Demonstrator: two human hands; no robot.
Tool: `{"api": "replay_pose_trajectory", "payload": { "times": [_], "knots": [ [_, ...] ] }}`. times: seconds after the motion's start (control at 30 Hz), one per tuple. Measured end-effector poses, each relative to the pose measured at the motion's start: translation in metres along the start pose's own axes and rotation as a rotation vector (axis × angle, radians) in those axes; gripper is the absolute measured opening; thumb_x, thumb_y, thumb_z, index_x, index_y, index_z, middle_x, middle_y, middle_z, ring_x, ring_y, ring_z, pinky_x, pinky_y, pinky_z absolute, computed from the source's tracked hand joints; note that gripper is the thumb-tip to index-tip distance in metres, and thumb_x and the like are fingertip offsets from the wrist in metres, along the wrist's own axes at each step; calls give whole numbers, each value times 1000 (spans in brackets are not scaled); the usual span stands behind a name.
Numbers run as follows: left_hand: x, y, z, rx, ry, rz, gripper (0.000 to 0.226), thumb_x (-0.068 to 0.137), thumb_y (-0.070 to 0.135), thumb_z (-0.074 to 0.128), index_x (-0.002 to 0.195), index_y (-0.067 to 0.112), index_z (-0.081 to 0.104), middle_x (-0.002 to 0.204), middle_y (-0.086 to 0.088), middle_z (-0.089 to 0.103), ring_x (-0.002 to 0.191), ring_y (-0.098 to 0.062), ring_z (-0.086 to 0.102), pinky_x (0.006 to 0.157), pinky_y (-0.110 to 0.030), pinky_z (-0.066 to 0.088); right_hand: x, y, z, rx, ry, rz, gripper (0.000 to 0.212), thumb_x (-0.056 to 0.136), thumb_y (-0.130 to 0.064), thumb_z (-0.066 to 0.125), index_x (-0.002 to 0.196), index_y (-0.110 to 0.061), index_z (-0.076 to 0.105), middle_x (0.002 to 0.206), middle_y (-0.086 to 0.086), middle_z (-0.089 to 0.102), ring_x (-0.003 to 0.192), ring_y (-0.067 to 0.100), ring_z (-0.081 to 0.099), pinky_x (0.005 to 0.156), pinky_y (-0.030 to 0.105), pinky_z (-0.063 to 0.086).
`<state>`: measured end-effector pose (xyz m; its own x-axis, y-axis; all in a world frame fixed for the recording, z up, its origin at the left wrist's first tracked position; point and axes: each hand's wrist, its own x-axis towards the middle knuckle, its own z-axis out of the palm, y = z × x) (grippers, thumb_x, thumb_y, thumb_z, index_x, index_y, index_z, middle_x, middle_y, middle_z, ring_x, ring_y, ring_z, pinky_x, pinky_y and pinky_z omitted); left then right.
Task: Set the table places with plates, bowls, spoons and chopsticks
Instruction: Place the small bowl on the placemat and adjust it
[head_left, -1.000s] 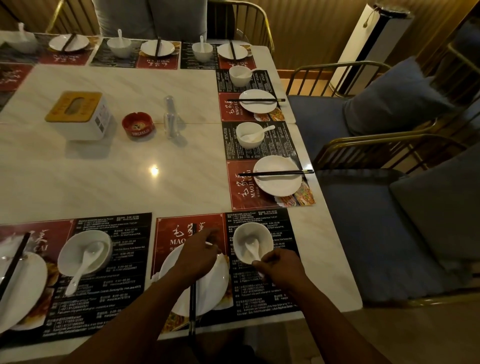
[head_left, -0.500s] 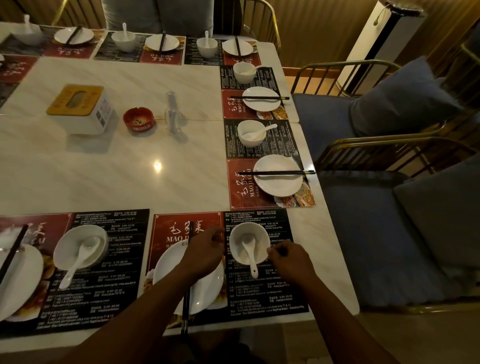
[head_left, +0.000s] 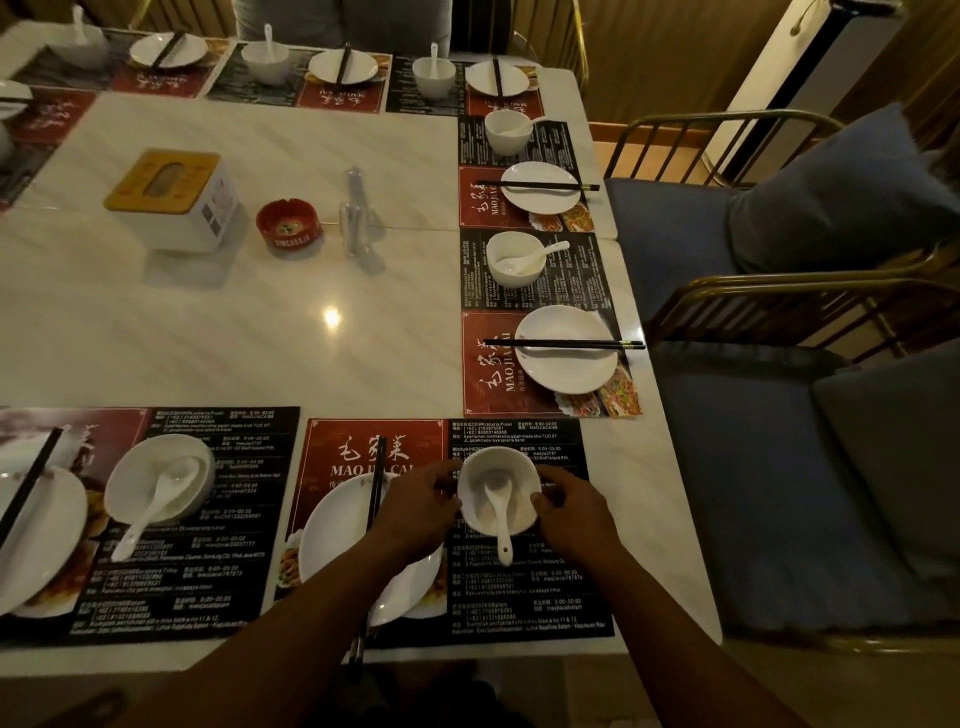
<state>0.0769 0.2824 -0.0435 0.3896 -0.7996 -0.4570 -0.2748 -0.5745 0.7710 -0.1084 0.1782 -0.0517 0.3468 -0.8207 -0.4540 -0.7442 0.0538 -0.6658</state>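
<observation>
The bowl (head_left: 522, 499), with the spoon (head_left: 501, 519) inside, stands on the near placemat (head_left: 374, 447), just right of the plate (head_left: 335, 540) with the chopsticks (head_left: 375, 488) laid across it. The left hand (head_left: 415, 512) and right hand (head_left: 574, 517) grasp its opposite sides. The other places in view appear complete, so the task is judged nearly finished.

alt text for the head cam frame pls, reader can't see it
The left hand and right hand grip a white bowl holding a spoon, on the nearest placemat beside a plate with chopsticks across it. Other set places line the marble table.
</observation>
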Motion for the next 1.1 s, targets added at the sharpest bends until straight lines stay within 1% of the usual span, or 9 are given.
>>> {"api": "replay_pose_trajectory", "payload": {
  "times": [0.13,0.33,0.43,0.57,0.7,0.8,0.87,0.97,1.1],
  "knots": [
    [-1,-2,2,-42,1,-8,52,89,2,66,132,30,59,121,6,67,104,-8,63,87,-28,54,2,7,1,-9,3,-2,37,93,-24,64,128,-36,60,108,-5,70,95,13,64,85,39,56],
    [-3,0,4,-83,9,-5,53,89,2,66,134,28,57,118,7,66,100,-7,61,87,-27,53,6,9,1,-17,-12,-18,38,94,-25,63,129,-38,59,109,-6,71,94,12,65,86,38,56],
    [-4,0,1,-56,0,21,50,91,6,65,135,28,56,119,10,65,104,-6,61,81,-18,48,6,12,-1,-15,-9,-22,32,97,-28,58,127,-38,60,111,-5,71,95,12,65,87,40,56],
    [-7,-13,-27,40,218,75,40,95,5,58,130,23,59,119,10,63,109,-7,58,86,-15,44,3,20,-13,-145,79,-132,32,98,-15,53,127,-23,62,116,-3,65,100,15,60,87,27,47],
    [-15,-53,-75,260,425,85,43,89,-2,60,129,16,60,122,-4,64,109,-19,62,90,-30,52,10,51,-15,-454,-7,-276,61,86,-15,64,145,-17,47,153,3,39,139,21,40,110,34,41],
    [-18,-84,-100,522,329,60,47,80,-2,68,123,19,62,120,-2,62,113,-22,58,90,-30,48,18,66,-7,-588,-68,-306,73,87,-27,63,153,-20,34,163,5,19,150,26,19,117,42,34],
    [-14,-104,-109,710,199,77,64,74,5,74,130,26,54,132,4,57,124,-20,49,95,-33,49,18,71,-3,-650,-99,-283,75,89,-31,60,156,-20,27,166,5,12,152,27,11,120,42,29],
    [-7,-124,-113,870,41,22,91,74,15,77,152,28,30,159,5,31,146,-29,26,109,-48,42,18,75,1,-707,-113,-272,78,91,-33,60,157,-16,22,166,7,5,153,28,6,122,40,22],
    [-3,-136,-111,940,-42,-32,105,72,35,82,156,31,18,165,6,11,151,-30,10,115,-53,33,19,77,0,-702,-124,-268,81,89,-32,62,157,-16,21,166,6,3,153,27,4,122,41,23]
  ]
}}
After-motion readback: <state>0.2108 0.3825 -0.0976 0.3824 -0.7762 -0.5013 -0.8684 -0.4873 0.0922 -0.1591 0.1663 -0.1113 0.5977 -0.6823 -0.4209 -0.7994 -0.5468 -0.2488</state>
